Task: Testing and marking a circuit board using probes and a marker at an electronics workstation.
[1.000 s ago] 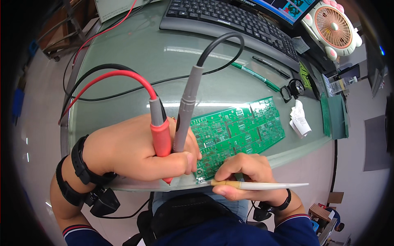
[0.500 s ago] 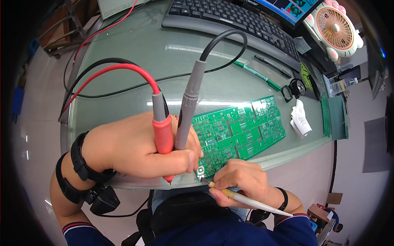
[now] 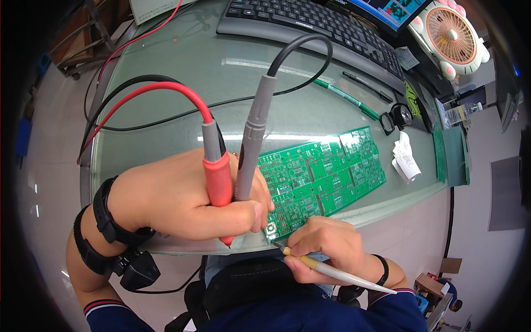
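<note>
A green printed circuit board (image 3: 323, 171) lies on the glass tabletop, its lower left corner close to the front edge. My left hand (image 3: 171, 193) is closed round two test probes, a red one (image 3: 219, 180) and a grey one (image 3: 253, 133). Its fingertips rest at the board's left edge. The red probe's tip points down beside the corner, apart from the board. In my right hand (image 3: 326, 246) is a slim craft knife (image 3: 351, 280) with a white tapered handle and yellowish collar. Its dark tip is at the board's lower left corner; whether it touches, I cannot tell.
Red and black probe leads (image 3: 160, 84) loop across the table's left side. A keyboard (image 3: 315, 39) and monitor (image 3: 381, 14) stand at the back. To the right are a green pen (image 3: 348, 99), a black pen (image 3: 368, 87), a loupe (image 3: 395, 118), crumpled paper (image 3: 406, 157) and a fan (image 3: 452, 37).
The grey probe's upper end has tilted slightly to the left. The knife has shifted very slightly; both hands keep their grips and the board stays in place.
</note>
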Demonstrator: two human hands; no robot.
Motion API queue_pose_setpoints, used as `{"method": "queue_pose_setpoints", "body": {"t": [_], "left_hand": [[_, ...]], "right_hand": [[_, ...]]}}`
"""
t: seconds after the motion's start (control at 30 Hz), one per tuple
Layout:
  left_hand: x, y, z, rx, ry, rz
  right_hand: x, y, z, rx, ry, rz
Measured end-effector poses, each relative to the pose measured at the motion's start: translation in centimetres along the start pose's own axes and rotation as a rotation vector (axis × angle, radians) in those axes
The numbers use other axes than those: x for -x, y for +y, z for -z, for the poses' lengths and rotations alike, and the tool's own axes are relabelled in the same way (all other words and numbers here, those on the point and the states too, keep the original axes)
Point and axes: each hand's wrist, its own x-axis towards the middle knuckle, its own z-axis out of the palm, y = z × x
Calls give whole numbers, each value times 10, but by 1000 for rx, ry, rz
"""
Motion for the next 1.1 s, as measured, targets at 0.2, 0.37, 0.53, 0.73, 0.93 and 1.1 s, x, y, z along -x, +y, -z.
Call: {"method": "queue_pose_setpoints", "body": {"t": [0.2, 0.37, 0.53, 0.73, 0.93, 1.1], "left_hand": [[-1, -4, 2, -63, -9, -56], [0, 10, 4, -163, -71, 23], [1, 11, 3, -158, -62, 44], [1, 11, 3, -135, -62, 71], [-1, 12, 1, -152, -56, 97], [0, 0, -4, -125, 54, 7]], "right_hand": [[-2, 2, -1, 14, -7, 8], [-2, 2, -1, 26, -16, 8], [-3, 1, 0, 29, -23, 0], [-5, 1, 1, 18, -45, -11], [-5, 0, 3, 63, -58, 14], [-3, 1, 1, 108, -68, 35]]}}
